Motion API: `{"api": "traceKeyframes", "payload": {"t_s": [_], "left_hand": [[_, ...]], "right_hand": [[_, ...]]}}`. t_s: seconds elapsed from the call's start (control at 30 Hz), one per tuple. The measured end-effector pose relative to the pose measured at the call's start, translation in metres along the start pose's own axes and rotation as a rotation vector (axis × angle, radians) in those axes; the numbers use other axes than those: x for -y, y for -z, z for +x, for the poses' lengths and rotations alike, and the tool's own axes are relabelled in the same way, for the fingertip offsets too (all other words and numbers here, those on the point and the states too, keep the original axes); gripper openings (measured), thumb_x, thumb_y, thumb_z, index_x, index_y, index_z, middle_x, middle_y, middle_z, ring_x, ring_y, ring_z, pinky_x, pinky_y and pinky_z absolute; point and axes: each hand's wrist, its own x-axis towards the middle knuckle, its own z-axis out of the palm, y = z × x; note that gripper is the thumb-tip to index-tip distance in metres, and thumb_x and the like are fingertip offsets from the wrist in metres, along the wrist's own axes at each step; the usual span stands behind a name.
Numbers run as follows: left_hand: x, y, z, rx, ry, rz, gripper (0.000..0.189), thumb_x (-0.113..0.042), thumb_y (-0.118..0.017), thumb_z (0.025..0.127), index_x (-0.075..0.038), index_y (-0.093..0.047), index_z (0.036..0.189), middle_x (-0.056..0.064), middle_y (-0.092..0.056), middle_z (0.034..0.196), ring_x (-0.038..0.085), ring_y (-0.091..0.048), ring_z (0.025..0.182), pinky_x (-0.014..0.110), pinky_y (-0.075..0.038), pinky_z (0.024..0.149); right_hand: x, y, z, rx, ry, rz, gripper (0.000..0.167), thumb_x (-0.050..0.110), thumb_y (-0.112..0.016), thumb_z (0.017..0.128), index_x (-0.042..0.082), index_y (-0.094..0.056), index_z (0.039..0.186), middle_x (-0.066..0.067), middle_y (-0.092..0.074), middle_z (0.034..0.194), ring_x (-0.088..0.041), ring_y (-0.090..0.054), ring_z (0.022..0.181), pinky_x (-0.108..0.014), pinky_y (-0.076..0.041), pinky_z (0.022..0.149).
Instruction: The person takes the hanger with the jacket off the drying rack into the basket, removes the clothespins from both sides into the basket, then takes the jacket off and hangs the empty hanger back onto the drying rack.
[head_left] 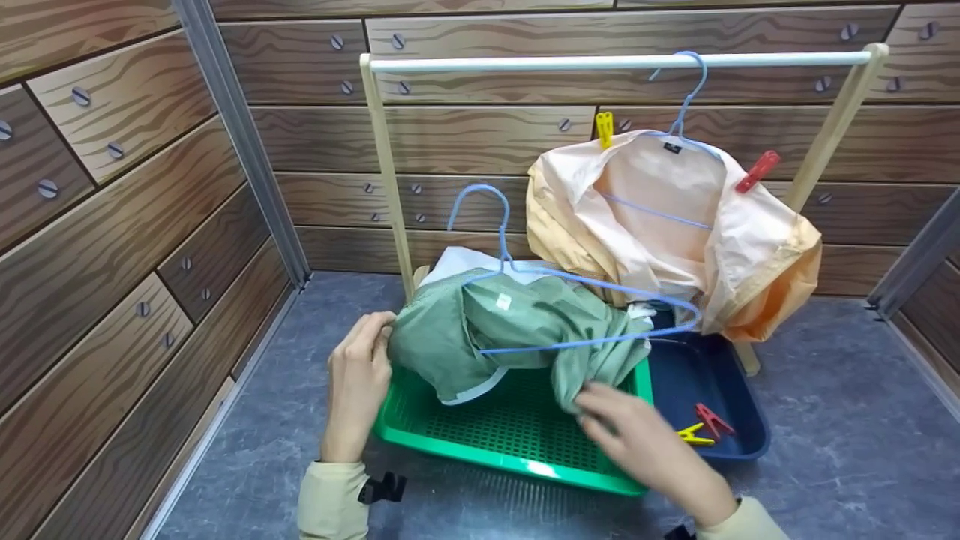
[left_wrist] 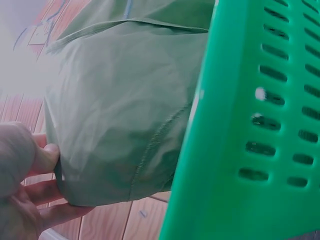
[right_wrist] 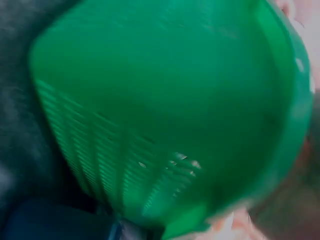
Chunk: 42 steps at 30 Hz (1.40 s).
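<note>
Visible were two light-blue hangers point(head_left: 585, 343) point(head_left: 685, 107), one sage-green cloth garment point(head_left: 517, 319), one pale-orange cloth garment point(head_left: 754, 259), two yellow clothespins point(head_left: 605, 130) point(head_left: 696, 439), two red clothespins point(head_left: 757, 172) point(head_left: 713, 421), one green perforated plastic basket point(head_left: 517, 464), one dark-blue rectangular tray point(head_left: 694, 379), one white-railed wooden rack point(head_left: 525, 65) and two bare hands point(head_left: 362, 379) point(head_left: 649, 444).

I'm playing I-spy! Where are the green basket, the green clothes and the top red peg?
Green basket point(head_left: 540, 469), head view: front rim.
Green clothes point(head_left: 540, 315), head view: middle of the cloth.
Top red peg point(head_left: 758, 172), head view: middle of the peg.
</note>
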Motion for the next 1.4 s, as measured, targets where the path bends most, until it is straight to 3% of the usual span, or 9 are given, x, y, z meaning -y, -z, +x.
{"api": "traceKeyframes", "payload": {"t_s": [0.17,0.5,0.6,0.7,0.87,0.97,1.1,1.27,1.4], "left_hand": [[0.003,0.004,0.001,0.078,-0.034,0.043,0.016,0.0,-0.061,0.095,-0.012,-0.07,0.101,0.0,-0.065,0.091,0.019,-0.065,0.082,0.038,-0.053,0.07],[0.001,0.004,-0.001,0.148,-0.063,0.079,0.016,-0.001,-0.062,0.095,-0.015,-0.069,0.099,-0.003,-0.065,0.09,0.018,-0.066,0.081,0.037,-0.053,0.069],[0.001,0.003,-0.002,0.13,-0.067,0.066,0.016,-0.001,-0.063,0.094,-0.014,-0.07,0.1,-0.003,-0.066,0.091,0.018,-0.066,0.081,0.038,-0.053,0.069],[0.001,0.003,-0.003,0.12,-0.076,0.061,0.016,-0.001,-0.064,0.093,-0.014,-0.07,0.099,-0.003,-0.066,0.09,0.019,-0.066,0.079,0.038,-0.053,0.067],[0.002,0.003,-0.002,0.126,-0.1,0.082,0.018,0.001,-0.064,0.093,-0.015,-0.069,0.096,-0.004,-0.062,0.085,0.017,-0.064,0.073,0.036,-0.052,0.064],[0.001,0.004,0.001,0.121,-0.106,0.089,0.019,0.002,-0.063,0.093,-0.016,-0.069,0.096,-0.004,-0.061,0.083,0.016,-0.062,0.071,0.035,-0.051,0.063],[-0.001,0.003,0.003,0.11,-0.115,0.086,0.018,0.002,-0.064,0.093,-0.015,-0.069,0.096,-0.004,-0.062,0.083,0.015,-0.062,0.071,0.035,-0.051,0.064],[-0.005,-0.004,0.002,0.026,-0.12,0.083,0.018,0.004,-0.066,0.09,-0.012,-0.071,0.097,-0.002,-0.064,0.086,0.017,-0.063,0.076,0.036,-0.052,0.068],[-0.018,-0.015,0.001,-0.023,-0.145,0.164,0.015,-0.004,-0.067,0.091,-0.008,-0.07,0.105,0.005,-0.066,0.096,0.024,-0.063,0.092,0.044,-0.045,0.093]], "right_hand": [[0.004,-0.008,0.001,0.287,-0.112,-0.149,0.018,0.026,-0.052,0.103,0.027,-0.065,0.091,0.015,-0.054,0.086,-0.007,-0.052,0.076,-0.031,-0.043,0.062],[0.012,-0.008,0.014,0.378,-0.243,-0.115,0.039,0.028,-0.049,0.104,0.022,-0.051,0.065,0.011,-0.036,0.059,-0.007,-0.035,0.051,-0.028,-0.034,0.052],[0.013,0.003,0.013,0.228,-0.206,-0.103,0.026,0.028,-0.057,0.101,0.022,-0.069,0.078,0.016,-0.056,0.071,-0.004,-0.052,0.063,-0.032,-0.047,0.061],[0.014,0.022,0.005,-0.085,-0.075,-0.048,0.011,0.016,-0.067,0.094,0.019,-0.077,0.098,0.013,-0.07,0.09,-0.008,-0.065,0.08,-0.031,-0.054,0.073],[0.008,0.052,0.0,-0.501,0.068,-0.094,0.033,0.001,-0.074,0.085,0.014,-0.072,0.116,0.002,-0.069,0.112,-0.017,-0.063,0.101,-0.018,-0.043,0.092],[-0.001,0.059,-0.002,-0.469,-0.044,-0.076,0.035,0.008,-0.072,0.09,0.02,-0.069,0.123,0.004,-0.067,0.119,-0.013,-0.059,0.108,-0.014,-0.039,0.093],[-0.016,0.054,-0.008,-0.387,-0.121,0.074,0.023,0.011,-0.068,0.094,0.02,-0.073,0.115,0.006,-0.072,0.101,-0.01,-0.066,0.083,-0.017,-0.049,0.069],[-0.024,0.046,-0.011,-0.468,-0.142,0.227,0.019,0.005,-0.068,0.093,0.012,-0.075,0.108,-0.007,-0.072,0.096,-0.012,-0.062,0.073,-0.019,-0.049,0.062],[-0.019,0.043,-0.01,-0.577,-0.182,0.311,0.017,-0.002,-0.066,0.092,0.003,-0.073,0.106,-0.015,-0.07,0.098,-0.013,-0.061,0.076,-0.018,-0.049,0.065]]}}
